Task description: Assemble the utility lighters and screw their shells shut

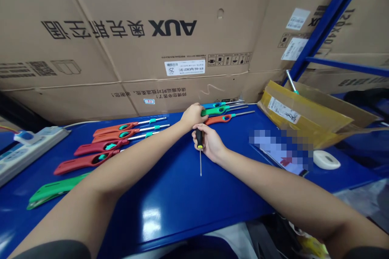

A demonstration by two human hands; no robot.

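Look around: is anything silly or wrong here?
Yes, the printing on the big cardboard behind the table looks odd: its AUX letters are upside down, as if the cardboard were turned over.

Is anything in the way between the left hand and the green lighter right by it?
Nothing I can see: the left hand is at the handle end of the green lighter. The orange lighter and blue lighter lie alongside, not between.

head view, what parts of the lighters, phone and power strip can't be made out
All in the head view:
Far green lighter: handle end, hidden by the left hand.
Near green lighter: one end, behind the left forearm.
Phone: screen partly blurred by pixelation.
Power strip: near end, cut off by the left edge.
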